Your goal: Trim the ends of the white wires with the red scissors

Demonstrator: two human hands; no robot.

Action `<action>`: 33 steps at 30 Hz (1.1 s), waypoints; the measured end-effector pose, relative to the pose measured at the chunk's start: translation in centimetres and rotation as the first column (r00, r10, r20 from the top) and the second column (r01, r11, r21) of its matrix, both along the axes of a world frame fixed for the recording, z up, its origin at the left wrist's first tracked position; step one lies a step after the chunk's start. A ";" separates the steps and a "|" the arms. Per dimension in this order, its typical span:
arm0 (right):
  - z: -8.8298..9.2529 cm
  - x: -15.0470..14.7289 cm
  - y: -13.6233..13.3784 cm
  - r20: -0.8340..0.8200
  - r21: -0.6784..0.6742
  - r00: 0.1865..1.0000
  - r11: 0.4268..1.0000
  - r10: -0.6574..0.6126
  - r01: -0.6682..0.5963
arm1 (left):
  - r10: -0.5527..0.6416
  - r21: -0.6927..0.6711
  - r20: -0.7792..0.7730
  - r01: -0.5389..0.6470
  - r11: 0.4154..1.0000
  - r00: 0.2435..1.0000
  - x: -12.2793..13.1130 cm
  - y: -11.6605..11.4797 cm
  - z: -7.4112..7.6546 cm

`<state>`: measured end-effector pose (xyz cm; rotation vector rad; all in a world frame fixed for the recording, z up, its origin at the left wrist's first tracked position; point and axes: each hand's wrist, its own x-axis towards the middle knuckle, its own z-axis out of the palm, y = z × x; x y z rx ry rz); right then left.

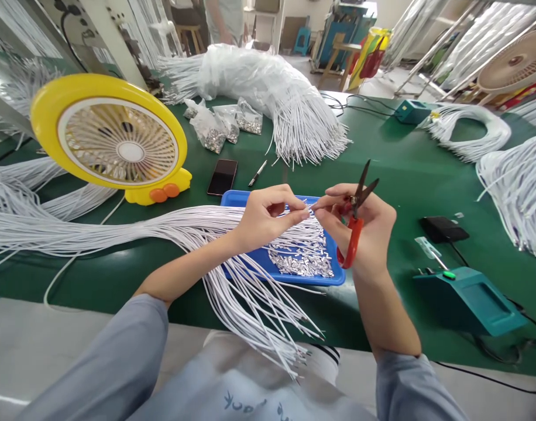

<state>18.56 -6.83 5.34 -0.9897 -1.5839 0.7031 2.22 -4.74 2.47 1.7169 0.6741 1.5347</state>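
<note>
Wire tip (311, 207) between both hands (264, 217), over tray (233, 199)

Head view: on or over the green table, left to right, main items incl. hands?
Yellow fan, dark phone, left hand, right hand, nearer teal box. Tray, pen and scissors overlap others, so left out.

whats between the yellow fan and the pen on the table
A phone: in the head view it lies on the green table between the yellow fan and the pen.
</note>
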 end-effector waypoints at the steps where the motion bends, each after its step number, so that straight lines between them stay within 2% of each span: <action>1: 0.0 0.0 -0.1 -0.005 0.006 1.000 1.000 0.003 -0.003 | -0.001 0.017 -0.002 0.001 1.000 1.000 0.0 0.0 0.0; 7: -0.2 0.1 -0.2 -0.013 0.055 0.999 0.998 -0.039 0.040 | 0.020 0.060 -0.019 -0.019 0.998 1.000 0.3 -0.1 0.0; 13: -0.4 -0.3 -0.4 -0.015 0.065 1.000 0.998 -0.023 0.024 | 0.067 0.100 -0.018 -0.065 0.993 0.998 0.7 -0.3 -0.1; 17: -0.5 -0.4 -0.4 -0.023 0.075 0.999 0.996 -0.042 0.044 | 0.084 0.068 0.007 -0.085 0.994 0.996 0.8 -0.2 -0.2; 23: -0.6 -0.2 -0.1 -0.034 0.060 0.999 0.997 -0.042 0.044 | -0.044 -0.081 0.026 0.046 0.996 0.999 0.6 0.1 -0.4; 28: -0.7 -0.1 0.1 -0.035 0.061 0.998 0.997 -0.045 0.047 | -0.079 -0.101 0.014 0.080 0.992 0.997 0.5 0.2 -0.5; 33: -0.9 -0.3 0.2 -0.062 0.039 0.996 0.997 -0.058 0.060 | 0.027 -0.036 0.025 -0.026 0.999 0.999 0.8 0.0 -0.7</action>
